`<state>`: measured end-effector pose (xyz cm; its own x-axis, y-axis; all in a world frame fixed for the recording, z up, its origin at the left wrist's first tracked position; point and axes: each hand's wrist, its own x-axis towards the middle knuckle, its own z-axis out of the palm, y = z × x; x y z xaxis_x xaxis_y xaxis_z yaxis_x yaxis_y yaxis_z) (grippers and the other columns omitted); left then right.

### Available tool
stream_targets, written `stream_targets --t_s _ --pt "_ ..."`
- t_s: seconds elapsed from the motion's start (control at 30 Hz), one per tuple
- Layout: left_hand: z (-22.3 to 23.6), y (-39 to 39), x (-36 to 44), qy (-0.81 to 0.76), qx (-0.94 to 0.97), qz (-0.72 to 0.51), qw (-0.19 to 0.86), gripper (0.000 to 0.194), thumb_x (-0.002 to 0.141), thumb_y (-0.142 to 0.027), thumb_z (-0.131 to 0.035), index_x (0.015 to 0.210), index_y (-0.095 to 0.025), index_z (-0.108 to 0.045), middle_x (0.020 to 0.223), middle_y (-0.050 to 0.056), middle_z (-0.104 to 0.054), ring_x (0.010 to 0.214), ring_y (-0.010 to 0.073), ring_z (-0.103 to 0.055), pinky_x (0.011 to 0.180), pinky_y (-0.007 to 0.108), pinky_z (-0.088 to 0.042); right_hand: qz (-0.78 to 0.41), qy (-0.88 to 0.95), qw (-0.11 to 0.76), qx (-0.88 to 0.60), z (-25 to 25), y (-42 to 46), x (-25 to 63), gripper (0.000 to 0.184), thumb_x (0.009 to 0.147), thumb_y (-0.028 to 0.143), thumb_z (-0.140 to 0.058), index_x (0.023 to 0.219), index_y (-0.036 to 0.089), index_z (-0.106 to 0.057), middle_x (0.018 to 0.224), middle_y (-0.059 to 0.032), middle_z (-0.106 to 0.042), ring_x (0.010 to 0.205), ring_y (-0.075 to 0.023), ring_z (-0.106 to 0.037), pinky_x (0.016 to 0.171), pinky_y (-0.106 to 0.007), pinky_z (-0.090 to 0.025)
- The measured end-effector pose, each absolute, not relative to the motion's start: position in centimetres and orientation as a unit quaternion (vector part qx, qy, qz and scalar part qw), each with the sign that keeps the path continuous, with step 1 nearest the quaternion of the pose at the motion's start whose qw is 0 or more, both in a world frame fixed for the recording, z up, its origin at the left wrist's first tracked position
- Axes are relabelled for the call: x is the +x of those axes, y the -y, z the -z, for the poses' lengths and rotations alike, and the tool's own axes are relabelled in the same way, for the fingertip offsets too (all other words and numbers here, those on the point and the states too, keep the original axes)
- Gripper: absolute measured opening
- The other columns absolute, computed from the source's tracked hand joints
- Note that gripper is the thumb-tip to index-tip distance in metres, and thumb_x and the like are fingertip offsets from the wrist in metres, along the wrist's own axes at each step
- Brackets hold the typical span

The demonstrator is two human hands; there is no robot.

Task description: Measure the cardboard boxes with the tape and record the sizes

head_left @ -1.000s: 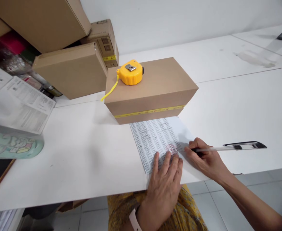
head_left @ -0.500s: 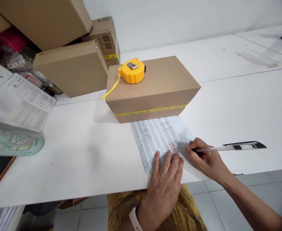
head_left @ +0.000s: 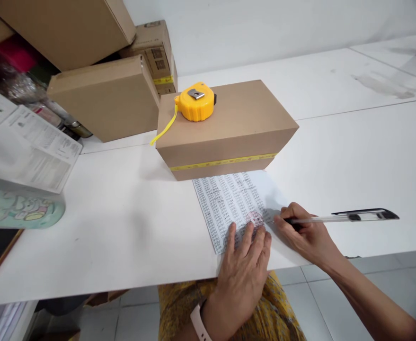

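A sheet of paper [head_left: 225,199] with columns of small handwriting and a reddish round mark lies near the front edge of the white table. My left hand [head_left: 245,265] rests flat on its lower part, fingers spread. In my right hand [head_left: 305,234] is a pen [head_left: 342,218] with a clear barrel and black cap on its rear end, its tip at the right side of the writing. The cardboard box [head_left: 225,137] with yellow tape stands just behind the paper, and a yellow tape measure [head_left: 196,103] sits on top of it.
More cardboard boxes [head_left: 104,102] are stacked at the back left. A white printed package [head_left: 33,147] and a pale green bottle [head_left: 23,208] stand at the left. The white table [head_left: 104,237] ends just in front of the paper, with floor tiles below.
My right hand and the pen have shifted very slightly to the right along the writing. The left hand stays on the paper, and the view has tilted a little.
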<state>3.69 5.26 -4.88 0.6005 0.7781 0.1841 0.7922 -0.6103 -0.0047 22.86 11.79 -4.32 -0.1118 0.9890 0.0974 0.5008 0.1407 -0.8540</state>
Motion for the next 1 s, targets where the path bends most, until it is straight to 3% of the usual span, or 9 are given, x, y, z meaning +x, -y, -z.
stream_targets --t_s 1.0 --pt "4.51 -5.21 3.60 0.440 -0.894 0.082 0.034 0.049 0.105 -0.031 -0.042 0.150 -0.013 -0.046 0.156 0.004 -0.049 0.147 0.0288 -0.036 0.121 0.054 -0.034 -0.319 0.663 0.366 -0.570 4.54 -11.78 22.95 0.031 0.095 0.041 -0.059 0.072 0.025 -0.047 0.063 0.0029 -0.044 0.052 -0.0120 -0.037 0.044 -0.027 -0.032"
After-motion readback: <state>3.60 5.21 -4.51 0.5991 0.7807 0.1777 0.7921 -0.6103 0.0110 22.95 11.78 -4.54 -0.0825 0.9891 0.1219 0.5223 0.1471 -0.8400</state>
